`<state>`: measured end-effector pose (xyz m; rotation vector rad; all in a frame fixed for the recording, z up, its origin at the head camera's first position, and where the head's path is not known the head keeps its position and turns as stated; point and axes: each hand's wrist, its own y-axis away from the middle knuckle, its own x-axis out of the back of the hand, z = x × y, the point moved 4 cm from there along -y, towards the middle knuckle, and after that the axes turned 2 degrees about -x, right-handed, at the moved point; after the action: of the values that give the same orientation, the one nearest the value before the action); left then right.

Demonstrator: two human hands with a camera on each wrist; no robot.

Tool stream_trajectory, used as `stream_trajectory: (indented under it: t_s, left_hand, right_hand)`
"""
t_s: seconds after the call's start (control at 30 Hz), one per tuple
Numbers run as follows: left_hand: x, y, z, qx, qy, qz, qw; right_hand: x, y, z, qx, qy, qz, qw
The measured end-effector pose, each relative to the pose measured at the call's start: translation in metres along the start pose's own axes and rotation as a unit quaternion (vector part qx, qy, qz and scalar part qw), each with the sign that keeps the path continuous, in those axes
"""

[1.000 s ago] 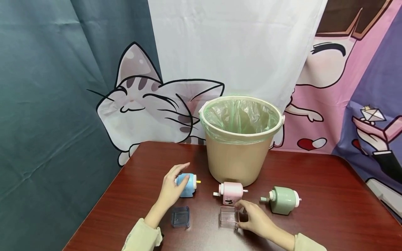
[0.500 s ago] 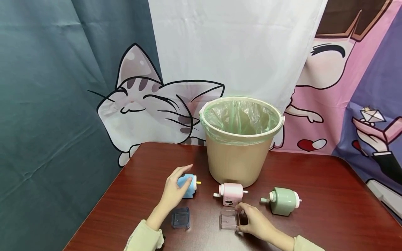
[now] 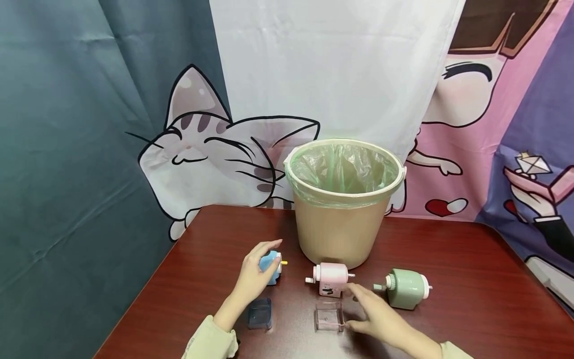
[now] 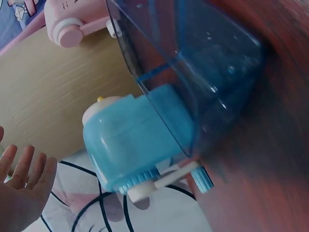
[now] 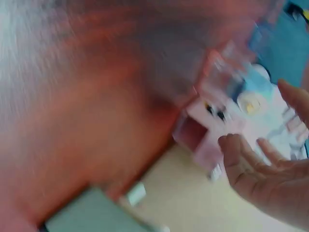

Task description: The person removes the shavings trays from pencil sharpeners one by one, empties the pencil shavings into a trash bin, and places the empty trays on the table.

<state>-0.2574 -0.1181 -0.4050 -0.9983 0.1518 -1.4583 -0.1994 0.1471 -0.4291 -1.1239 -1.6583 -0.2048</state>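
A blue hand-crank pencil sharpener (image 3: 270, 269) stands at the left of the table, partly hidden by my left hand (image 3: 253, 274). That hand hovers over it with fingers extended; in the left wrist view the fingers are apart from the sharpener's blue body (image 4: 140, 135). In front lies a clear dark-blue drawer (image 3: 260, 314). A pink pencil sharpener (image 3: 333, 279) stands in the middle, with a clear pinkish drawer (image 3: 329, 317) before it. Beside this drawer is my right hand (image 3: 378, 316), fingers spread and holding nothing. In the blurred right wrist view, the pink sharpener (image 5: 207, 150) shows an empty drawer slot.
A beige bin (image 3: 341, 229) lined with a green translucent bag stands behind the pink sharpener. To the right is a green pencil sharpener (image 3: 405, 289). Printed cloth (image 3: 332, 65) hangs behind the dark red wooden table (image 3: 475, 279).
My right hand has let go of the clear pinkish drawer and drawn slightly away to the right. My left hand has shifted a little right over the blue sharpener.
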Motion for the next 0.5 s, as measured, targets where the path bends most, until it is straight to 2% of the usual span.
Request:
stream_trajectory:
  t_s: [0.13,0.23,0.33,0.5]
  left_hand:
    - [-0.011,-0.004,0.01,-0.019,0.004,-0.024,0.9995]
    - [-0.023,-0.011,0.023,-0.045,0.007,-0.051,0.9976]
    - [-0.037,-0.019,0.038,-0.069,0.011,-0.085,0.9939]
    - [-0.065,-0.028,0.058,-0.088,-0.001,-0.154,0.9841]
  right_hand:
    - [0.026,0.005,0.003,0.03,-0.01,0.054,0.998]
    - [0.042,0.011,0.011,0.023,-0.001,0.092,0.996]
    - [0.058,0.018,0.023,0.017,0.02,0.124,0.992]
    - [0.081,0.033,0.054,0.02,0.052,0.148,0.987]
